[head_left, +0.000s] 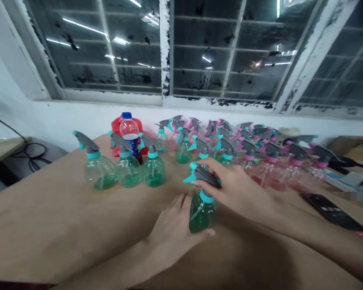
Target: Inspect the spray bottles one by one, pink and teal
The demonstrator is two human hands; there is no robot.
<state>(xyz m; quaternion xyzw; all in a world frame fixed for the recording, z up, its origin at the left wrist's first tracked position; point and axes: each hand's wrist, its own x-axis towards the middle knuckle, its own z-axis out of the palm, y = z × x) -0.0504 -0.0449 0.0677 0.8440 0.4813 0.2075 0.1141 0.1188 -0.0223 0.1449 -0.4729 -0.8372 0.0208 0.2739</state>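
A green spray bottle (202,213) with a grey and turquoise trigger head stands near the middle of the table, between my two hands. My left hand (177,221) is wrapped round its body from the left, thumb at the lower front. At the top, my right hand (230,181) grips the grey spray head between thumb and fingers. To the left, a row of three green spray bottles (128,171) has turquoise collars and their nozzles point left. Just behind my right hand is another green spray bottle (226,158).
Several pink spray bottles (270,171) crowd the back right by the wall. A drink bottle (129,131) with a blue cap stands in front of a red bag (116,128). A phone (335,211) lies at the right. Behind the wooden table (48,217) is a barred window.
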